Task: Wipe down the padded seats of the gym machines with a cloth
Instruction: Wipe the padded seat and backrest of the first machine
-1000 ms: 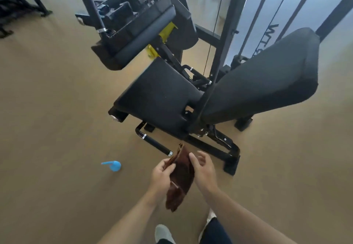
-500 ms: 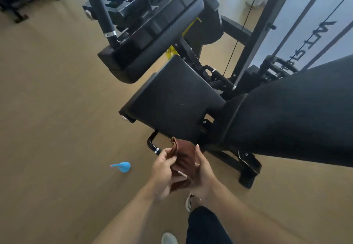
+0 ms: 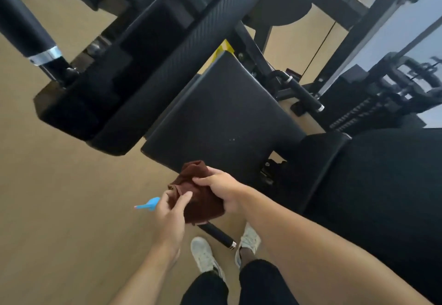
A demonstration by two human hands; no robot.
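Observation:
A dark brown cloth (image 3: pixel 198 194) is bunched between both hands just in front of the near edge of the black padded seat (image 3: pixel 222 118). My right hand (image 3: pixel 222 188) grips the cloth's right side from above. My left hand (image 3: pixel 171 214) pinches its lower left edge with thumb and fingers. The cloth overlaps the seat's near corner; whether it touches the pad I cannot tell. The black backrest pad (image 3: pixel 382 197) fills the right side. A long black chest pad (image 3: pixel 153 65) hangs above and left of the seat.
A blue spray nozzle (image 3: pixel 147 205) lies on the tan floor, partly hidden behind my left hand. A black handle bar (image 3: pixel 217 234) with a chrome end sticks out under the cloth, near my white shoes (image 3: pixel 205 254). Machine frame and cable stand at the right.
I have stepped closer, so the seat and pads loom larger. Both hands have carried the cloth up to the seat's near edge, and the right hand has shifted on top of it.

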